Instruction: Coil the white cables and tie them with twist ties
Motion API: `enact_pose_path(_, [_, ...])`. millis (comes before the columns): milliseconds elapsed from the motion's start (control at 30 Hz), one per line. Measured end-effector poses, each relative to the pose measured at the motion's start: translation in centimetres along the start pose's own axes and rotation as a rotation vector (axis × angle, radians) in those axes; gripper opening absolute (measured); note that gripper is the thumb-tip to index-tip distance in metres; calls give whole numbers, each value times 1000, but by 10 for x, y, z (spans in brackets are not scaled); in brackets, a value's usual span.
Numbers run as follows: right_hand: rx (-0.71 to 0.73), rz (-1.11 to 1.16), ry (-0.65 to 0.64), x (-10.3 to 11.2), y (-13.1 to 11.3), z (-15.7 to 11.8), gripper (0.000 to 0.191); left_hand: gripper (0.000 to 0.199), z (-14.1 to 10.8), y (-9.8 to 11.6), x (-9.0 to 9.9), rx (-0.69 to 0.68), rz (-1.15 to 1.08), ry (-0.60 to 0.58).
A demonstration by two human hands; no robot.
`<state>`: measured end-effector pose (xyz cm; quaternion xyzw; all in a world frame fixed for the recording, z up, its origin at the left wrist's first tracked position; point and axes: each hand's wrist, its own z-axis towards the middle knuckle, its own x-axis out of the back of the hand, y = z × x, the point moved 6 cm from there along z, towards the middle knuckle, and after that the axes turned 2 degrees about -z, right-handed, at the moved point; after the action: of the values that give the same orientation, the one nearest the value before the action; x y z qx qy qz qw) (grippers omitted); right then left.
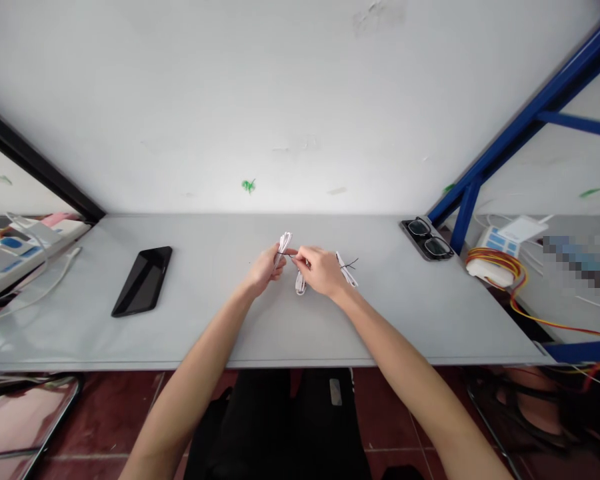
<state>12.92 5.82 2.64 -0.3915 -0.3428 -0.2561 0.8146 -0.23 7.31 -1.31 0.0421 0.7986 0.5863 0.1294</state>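
Observation:
My left hand [267, 270] is closed on a folded white cable bundle [285, 243], whose looped end sticks up above the fingers. A thin black tie [287, 255] crosses this bundle and runs to my right hand [316, 268], which pinches it between thumb and fingers. Under my right hand a second white cable bundle [301, 284] lies on the grey table [290, 333], partly hidden. Just right of that hand is a third white bundle [349, 272] with a black tie around it, the tie's ends spreading out to the right.
A black phone [143, 281] lies at the left, and eyeglasses [431, 238] rest on a dark flat object at the back right. Power strips [10, 263] and cables sit at the far left. Red and yellow wires [500, 263] are coiled beyond the blue frame [510, 147].

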Motion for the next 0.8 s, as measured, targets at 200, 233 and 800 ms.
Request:
enact_pose_path(200, [-171,252,-89,-9,15,0,16,31,-5,6,3,-61,141,188])
enact_pose_path(233, [-170,250,-90,-9,15,0,16,29,-6,6,3,-66,149,216])
enact_pose_path(800, [-176,302,-98,-7,14,2,16,47,-12,20,-7,-364,486,144])
